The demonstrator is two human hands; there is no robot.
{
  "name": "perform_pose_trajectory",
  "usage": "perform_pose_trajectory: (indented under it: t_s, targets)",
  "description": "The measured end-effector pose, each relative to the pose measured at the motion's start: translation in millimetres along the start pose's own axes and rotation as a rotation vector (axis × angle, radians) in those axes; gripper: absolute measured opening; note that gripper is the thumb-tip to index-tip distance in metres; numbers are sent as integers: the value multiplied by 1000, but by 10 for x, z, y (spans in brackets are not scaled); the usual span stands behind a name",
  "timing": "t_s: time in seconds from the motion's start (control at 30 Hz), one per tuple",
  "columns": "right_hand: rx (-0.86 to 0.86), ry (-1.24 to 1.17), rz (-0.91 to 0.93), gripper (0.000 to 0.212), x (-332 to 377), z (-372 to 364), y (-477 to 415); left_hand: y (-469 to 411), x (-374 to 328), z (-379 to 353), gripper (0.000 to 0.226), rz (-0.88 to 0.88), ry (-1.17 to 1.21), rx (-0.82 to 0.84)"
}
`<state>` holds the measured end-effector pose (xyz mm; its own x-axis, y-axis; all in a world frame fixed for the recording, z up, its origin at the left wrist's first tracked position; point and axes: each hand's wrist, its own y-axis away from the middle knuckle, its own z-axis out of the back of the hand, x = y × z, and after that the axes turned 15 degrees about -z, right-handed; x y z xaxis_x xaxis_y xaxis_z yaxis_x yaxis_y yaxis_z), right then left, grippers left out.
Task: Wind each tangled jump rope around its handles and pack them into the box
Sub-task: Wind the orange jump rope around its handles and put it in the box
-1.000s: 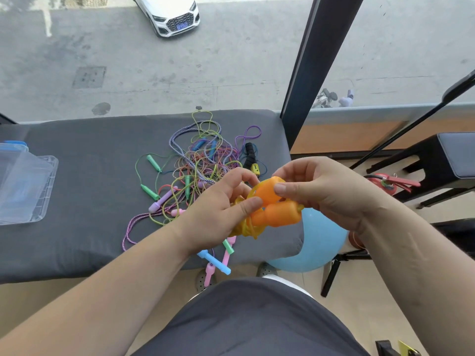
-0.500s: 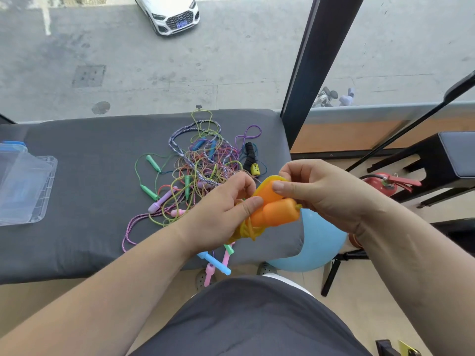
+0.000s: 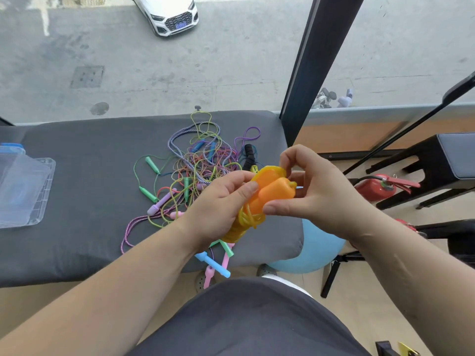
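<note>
An orange jump rope (image 3: pixel 272 194) with two fat orange handles and yellow-orange cord wound round them is held above the front right of the grey padded bench (image 3: pixel 77 176). My left hand (image 3: pixel 218 204) grips the wound end of the bundle, thumb on top. My right hand (image 3: pixel 316 191) pinches the far end of the handles, thumb below and fingers curled above. A tangled pile of coloured jump ropes (image 3: pixel 200 170) lies on the bench behind my hands. The clear plastic box (image 3: pixel 23 191) stands at the bench's left edge.
Blue, pink and green handles (image 3: pixel 216 260) hang over the bench's front edge. A blue ball (image 3: pixel 313 253) sits under the bench on the right. A red fire extinguisher (image 3: pixel 377 188) and a black stool (image 3: pixel 442 165) stand to the right. A dark window post (image 3: pixel 313 60) rises behind.
My right hand's fingers have lifted and curled over the top end of the orange handles, with the thumb moved underneath. The bundle has tilted slightly; my left hand keeps its grip.
</note>
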<state>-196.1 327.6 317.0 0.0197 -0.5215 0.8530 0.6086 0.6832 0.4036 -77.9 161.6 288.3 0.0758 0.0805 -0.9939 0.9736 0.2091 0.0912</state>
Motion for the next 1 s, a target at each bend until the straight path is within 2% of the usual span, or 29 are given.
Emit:
perform_pose_trajectory:
  t_s: [0.13, 0.27, 0.4, 0.57, 0.67, 0.73, 0.9, 1.0]
  targets:
    - [-75, -104, 88, 55, 13, -67, -16, -32, -36, 28, 24, 13, -15, -19]
    - [-122, -21, 160, 47, -20, -83, 24, 13, -16, 28, 45, 80, 38, -68]
    - [-222, 81, 232, 36, -61, -109, 24, 18, -106, -10, 30, 48, 46, -5]
    - [-290, 62, 226, 30, -62, -155, -24, 5, -167, -16, 32, 71, 155, 42]
    - [-273, 60, 215, 23, -65, -169, -57, 12, -152, -57, 27, 55, 173, -27]
    - [-229, 61, 198, 10, -97, -173, -65, 18, -119, -60, 25, 53, 184, -69]
    - [-171, -44, 68, 19, -99, -197, -68, 27, -107, -82, 22, 55, 112, -66]
    - [-90, -165, -32, 21, -34, -128, -68, 27, -105, -114, 30, 54, 88, -71]
